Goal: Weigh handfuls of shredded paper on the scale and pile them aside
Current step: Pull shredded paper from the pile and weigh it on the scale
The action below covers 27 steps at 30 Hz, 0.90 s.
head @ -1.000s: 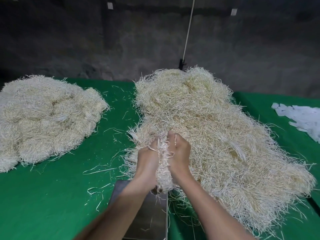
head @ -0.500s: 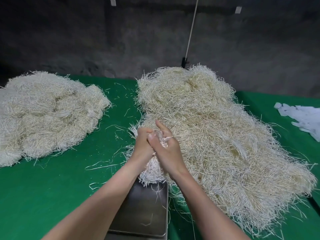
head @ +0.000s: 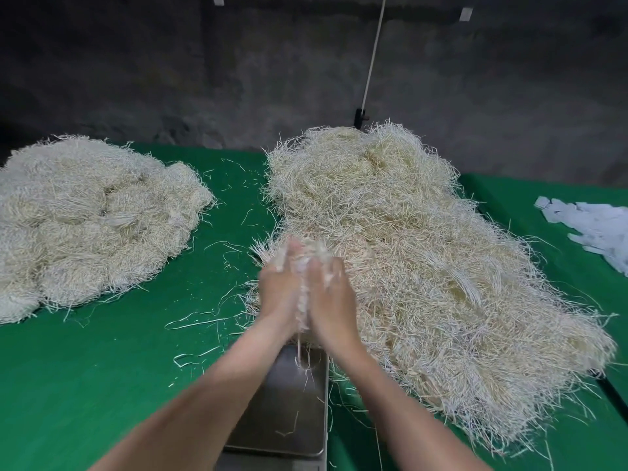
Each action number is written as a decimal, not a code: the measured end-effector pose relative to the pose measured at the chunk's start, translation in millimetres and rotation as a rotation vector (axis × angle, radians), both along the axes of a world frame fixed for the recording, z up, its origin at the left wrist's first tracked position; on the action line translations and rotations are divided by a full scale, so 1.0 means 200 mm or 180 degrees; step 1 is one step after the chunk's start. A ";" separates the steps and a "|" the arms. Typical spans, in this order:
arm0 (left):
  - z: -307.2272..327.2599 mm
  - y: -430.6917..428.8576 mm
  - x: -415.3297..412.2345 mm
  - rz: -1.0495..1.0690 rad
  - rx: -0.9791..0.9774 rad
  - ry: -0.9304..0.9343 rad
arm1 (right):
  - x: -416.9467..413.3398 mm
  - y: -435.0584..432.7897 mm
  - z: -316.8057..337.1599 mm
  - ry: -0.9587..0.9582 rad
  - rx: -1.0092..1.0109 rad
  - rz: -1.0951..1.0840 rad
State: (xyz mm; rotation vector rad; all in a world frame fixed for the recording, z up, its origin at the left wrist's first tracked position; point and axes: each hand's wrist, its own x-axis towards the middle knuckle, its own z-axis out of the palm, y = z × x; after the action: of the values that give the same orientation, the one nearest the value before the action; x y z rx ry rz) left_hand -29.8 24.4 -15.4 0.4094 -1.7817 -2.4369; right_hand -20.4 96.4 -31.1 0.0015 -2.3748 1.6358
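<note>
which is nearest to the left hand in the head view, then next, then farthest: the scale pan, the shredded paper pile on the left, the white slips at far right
From the left hand:
1. scale pan, just below it, toward the person.
2. left pile, off to the left across the green cloth.
3. white slips, far right, beyond the big pile.

Left hand (head: pixel 280 294) and right hand (head: pixel 331 300) were both bare; motion blur smeared the fingers, so fine detail wasn't readable. Left forearm (head: pixel 210 396) and right forearm (head: pixel 390 402) were bare too, uncovered down to the bottom frame edge. Wrists were slim.
</note>
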 end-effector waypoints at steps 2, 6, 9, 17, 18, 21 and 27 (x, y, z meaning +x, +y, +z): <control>-0.04 0.07 0.06 -0.0263 -0.0248 -0.0190 | -0.09 0.08 0.07 -0.0349 -0.0575 -0.0204; -0.02 0.00 -0.01 -0.0027 -0.0098 0.0010 | 0.03 -0.04 0.04 0.0124 -0.0027 -0.0087; -0.03 0.02 0.02 -0.0118 -0.0078 -0.0290 | -0.02 -0.01 0.07 -0.0029 -0.0663 -0.0122; 0.00 -0.02 0.01 -0.0638 -0.0106 -0.0443 | 0.05 -0.05 -0.01 0.0035 -0.0512 -0.0216; -0.01 -0.02 0.02 -0.0699 -0.0185 -0.0583 | 0.03 0.00 0.00 -0.0058 -0.0529 -0.0214; -0.02 -0.07 0.00 -0.0639 -0.0488 -0.0429 | 0.01 0.13 0.02 -0.0088 -0.1029 -0.0078; 0.01 -0.01 0.02 -0.0747 -0.1317 0.0331 | 0.07 0.07 0.06 -0.0339 -0.0487 0.0864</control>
State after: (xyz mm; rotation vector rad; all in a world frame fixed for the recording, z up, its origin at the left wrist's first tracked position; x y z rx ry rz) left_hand -25.3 22.9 -13.4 0.0359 -2.3206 -2.0848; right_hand -7.4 110.6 -19.1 0.2226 -2.4060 1.9838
